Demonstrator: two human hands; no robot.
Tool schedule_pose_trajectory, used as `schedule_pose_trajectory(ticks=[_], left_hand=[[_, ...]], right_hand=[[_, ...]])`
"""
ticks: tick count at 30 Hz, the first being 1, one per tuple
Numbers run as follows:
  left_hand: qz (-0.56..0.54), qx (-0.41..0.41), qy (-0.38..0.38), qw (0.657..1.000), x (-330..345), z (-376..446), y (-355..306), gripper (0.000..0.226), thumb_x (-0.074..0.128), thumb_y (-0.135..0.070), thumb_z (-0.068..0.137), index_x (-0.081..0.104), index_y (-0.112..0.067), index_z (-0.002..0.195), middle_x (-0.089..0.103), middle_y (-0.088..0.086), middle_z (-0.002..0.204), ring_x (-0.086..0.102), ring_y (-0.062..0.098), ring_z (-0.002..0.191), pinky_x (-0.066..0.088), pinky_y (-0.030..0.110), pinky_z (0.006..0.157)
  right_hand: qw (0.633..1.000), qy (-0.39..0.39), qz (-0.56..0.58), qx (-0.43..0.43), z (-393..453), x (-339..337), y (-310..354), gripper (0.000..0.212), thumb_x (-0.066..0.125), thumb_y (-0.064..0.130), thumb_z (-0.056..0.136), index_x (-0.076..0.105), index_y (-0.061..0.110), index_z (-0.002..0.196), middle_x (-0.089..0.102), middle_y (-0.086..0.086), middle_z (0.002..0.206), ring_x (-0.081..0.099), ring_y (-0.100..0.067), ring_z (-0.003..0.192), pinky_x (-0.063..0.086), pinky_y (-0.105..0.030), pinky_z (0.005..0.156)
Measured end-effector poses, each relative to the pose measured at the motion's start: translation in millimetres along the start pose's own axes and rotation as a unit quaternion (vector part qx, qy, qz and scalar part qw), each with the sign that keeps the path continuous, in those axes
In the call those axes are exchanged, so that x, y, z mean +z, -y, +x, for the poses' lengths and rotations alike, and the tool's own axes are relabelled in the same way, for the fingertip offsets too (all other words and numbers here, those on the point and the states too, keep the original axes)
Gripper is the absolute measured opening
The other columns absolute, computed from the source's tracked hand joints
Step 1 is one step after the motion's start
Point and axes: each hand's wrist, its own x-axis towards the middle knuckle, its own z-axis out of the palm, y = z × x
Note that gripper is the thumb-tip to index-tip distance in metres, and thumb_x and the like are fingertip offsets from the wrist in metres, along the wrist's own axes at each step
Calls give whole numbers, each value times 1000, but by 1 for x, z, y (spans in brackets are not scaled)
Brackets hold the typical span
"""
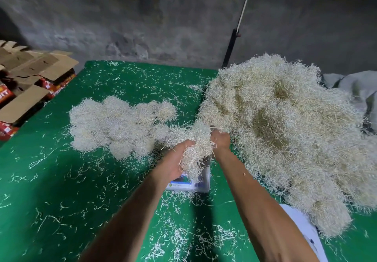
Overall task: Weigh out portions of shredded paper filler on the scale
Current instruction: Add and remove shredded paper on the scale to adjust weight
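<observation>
Your left hand point(175, 159) and right hand point(221, 139) grip one clump of filler point(199, 149), fingers curled into it, above the scale point(195, 184) mid-desk point(61, 180).

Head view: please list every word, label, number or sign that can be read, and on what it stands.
None can be read for certain.
Red packs under the flattened cardboard, far left: large white letters, cut off and blurred.
Scale under the clump of shredded paper: display and green mark on its front panel, too blurred to read.
</observation>
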Motion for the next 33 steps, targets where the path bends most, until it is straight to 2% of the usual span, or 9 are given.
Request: schedule_pose_trajectory(ticks=[4, 10, 13, 16, 19, 22, 26, 29, 33], left_hand=[[-25, -15, -55, 998, 11, -3, -2, 23, 85, -38, 68, 72, -49, 84, 28, 15, 160, 44, 32, 135, 45, 46, 103], [62, 93, -92, 990, -12, 2, 10, 108, 60, 25, 77, 40, -68, 127, 30, 7, 160, 43, 13, 128, 43, -1, 55], [96, 135, -103, 981, -17, -1, 5, 103, 60, 25, 77, 38, -61, 130, 36, 6, 157, 55, 2, 98, 48, 3, 60], [249, 218, -102, 938, -30, -8, 18, 96, 61, 20, 80, 35, -44, 147, 36, 6, 157, 53, 29, 129, 52, 10, 82], [342, 286, -103, 889, -33, -22, 29, 91, 64, 14, 84, 29, -29, 156, 31, -2, 159, 37, 15, 144, 31, 31, 120], [316, 299, -178, 883, -41, -24, 17, 68, 63, 21, 80, 51, -11, 140, 60, -2, 122, 62, -11, 91, 54, 15, 83], [250, 292, -227, 895, -114, -28, 1, 3, 55, 7, 99, 56, 7, 96, 60, 11, 65, 59, 12, 53, 55, 36, 49], [179, 250, -170, 936, -126, -25, 1, 36, 72, 17, 80, 51, 4, 106, 61, 16, 75, 68, 27, 64, 53, 27, 43], [77, 192, -79, 975, -102, -3, 14, 84, 68, 27, 72, 32, 4, 144, 52, 9, 89, 55, 11, 53, 49, 25, 44]], right_hand=[[996, -36, 54, 67, 14, -2, 11, 5, 54, -1, 97, 59, 0, 98, 48, -3, 75, 46, -13, 61, 38, -17, 42], [961, -81, -263, -33, 19, -15, 8, 36, 64, 14, 101, 58, 10, 135, 66, -3, 126, 63, -16, 114, 49, -25, 94], [968, -70, -240, -7, 23, -10, 2, 47, 69, 16, 97, 53, 7, 140, 64, -5, 131, 60, -20, 121, 47, -28, 99], [991, -30, -119, 52, 29, -8, 2, 41, 61, 9, 101, 51, -3, 139, 63, -17, 130, 63, -24, 112, 55, -32, 94], [993, 44, 35, 102, 21, -2, 5, 43, 38, 16, 108, 45, -7, 144, 55, -29, 138, 55, -20, 78, 48, -29, 64], [989, 21, -104, 101, 27, -21, 11, 29, 51, 7, 104, 51, -7, 128, 60, -18, 97, 49, -15, 64, 43, -23, 48], [989, -42, -129, 60, 56, -72, 20, 57, 54, 0, 101, 31, 1, 152, 54, -23, 108, 56, -25, 76, 56, -31, 64], [997, 24, 18, 71, 43, -62, 28, 55, 41, 31, 111, 21, 20, 161, 27, -26, 161, 40, -47, 138, 40, -58, 112], [948, 192, 227, 117, 19, -26, 22, 66, 58, 54, 98, 42, 13, 148, 63, -33, 129, 67, -45, 114, 61, -49, 85]])
